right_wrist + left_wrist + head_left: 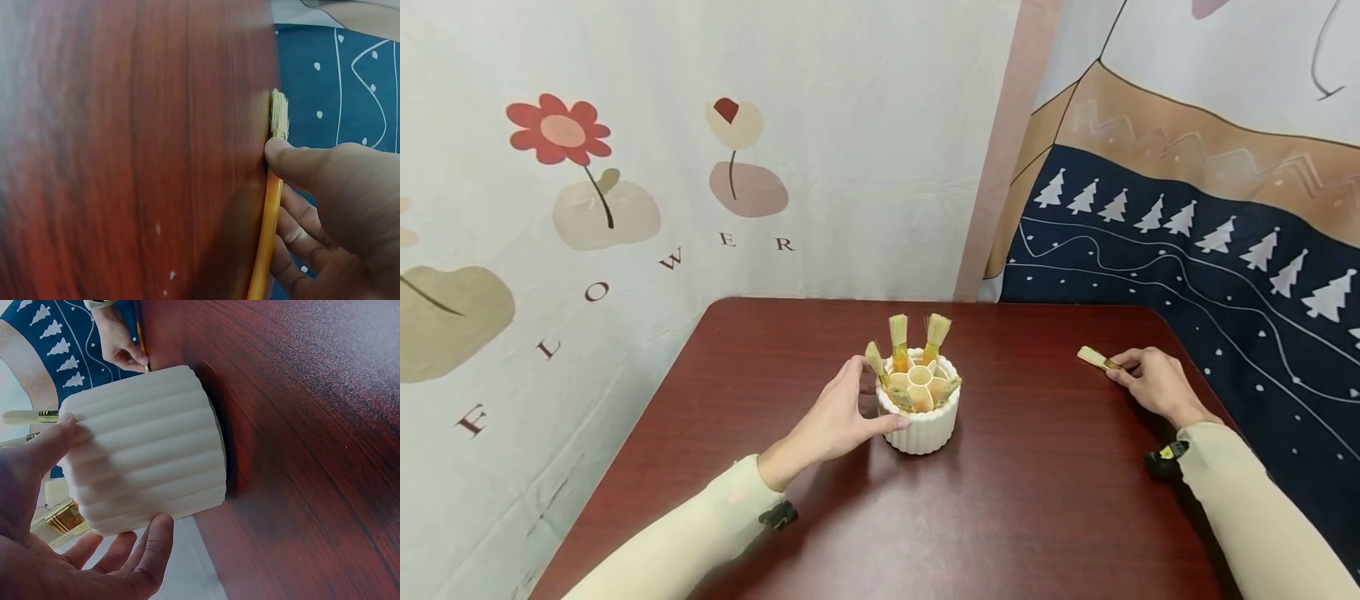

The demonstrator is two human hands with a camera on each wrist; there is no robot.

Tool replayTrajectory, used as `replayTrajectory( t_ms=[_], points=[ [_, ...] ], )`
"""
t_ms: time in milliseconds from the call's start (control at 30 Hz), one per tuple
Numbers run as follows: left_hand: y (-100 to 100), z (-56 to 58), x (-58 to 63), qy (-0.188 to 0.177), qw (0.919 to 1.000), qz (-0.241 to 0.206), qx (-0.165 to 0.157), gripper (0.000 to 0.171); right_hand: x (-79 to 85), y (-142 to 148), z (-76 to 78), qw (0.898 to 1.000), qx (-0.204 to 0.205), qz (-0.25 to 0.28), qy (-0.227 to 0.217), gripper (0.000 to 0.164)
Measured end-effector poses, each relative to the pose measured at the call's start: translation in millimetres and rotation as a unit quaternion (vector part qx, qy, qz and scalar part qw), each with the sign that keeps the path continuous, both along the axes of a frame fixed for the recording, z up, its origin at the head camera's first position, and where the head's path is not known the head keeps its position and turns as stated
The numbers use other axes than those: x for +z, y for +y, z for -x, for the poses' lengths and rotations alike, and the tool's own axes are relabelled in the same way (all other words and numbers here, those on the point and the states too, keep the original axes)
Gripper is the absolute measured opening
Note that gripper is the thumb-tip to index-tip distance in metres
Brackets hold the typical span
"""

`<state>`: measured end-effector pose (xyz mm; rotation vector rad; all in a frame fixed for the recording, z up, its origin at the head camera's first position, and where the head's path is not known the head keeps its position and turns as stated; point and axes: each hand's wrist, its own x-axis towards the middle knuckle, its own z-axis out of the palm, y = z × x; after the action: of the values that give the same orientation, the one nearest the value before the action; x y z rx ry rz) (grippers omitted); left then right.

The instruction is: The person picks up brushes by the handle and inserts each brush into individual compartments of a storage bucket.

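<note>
Near the middle of the table stands a white ribbed brush holder [922, 435] with petal-shaped compartments, and several paintbrushes [898, 337] stand in it, bristles up. My left hand [838, 417] grips the holder's left side, the thumb in front and the fingers round toward the back. In the left wrist view the holder's fluted wall [144, 450] fills the space between thumb and fingers. Over by the table's right side, my right hand [1157, 385] pinches another paintbrush [1093, 357]. Its orange handle [269, 219] lies along the tabletop in the right wrist view, beneath the hand.
The dark red wooden table [1015, 517] has rounded far corners. A white curtain with printed flowers [850, 125] hangs behind it. At the right, a navy cloth with white trees [1150, 250] comes close to the table's edge.
</note>
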<state>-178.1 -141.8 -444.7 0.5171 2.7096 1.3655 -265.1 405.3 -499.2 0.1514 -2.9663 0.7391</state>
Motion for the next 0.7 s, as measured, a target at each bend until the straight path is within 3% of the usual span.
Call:
replayTrajectory(
  t_ms=[233, 700],
  points=[
    [-2, 3.0, -0.6, 0.006, 0.9998, -0.015, -0.007, 0.077, 7.5, -12, -3.6, 1.0, 0.005, 0.008, 0.02, 0.025],
    [-4, 5.0, 1.8, -0.033, 0.9972, -0.062, -0.027, 0.081, 30.0, -60, -15.1, 0.996, 0.011, 0.045, 0.075, 0.031]
  ],
)
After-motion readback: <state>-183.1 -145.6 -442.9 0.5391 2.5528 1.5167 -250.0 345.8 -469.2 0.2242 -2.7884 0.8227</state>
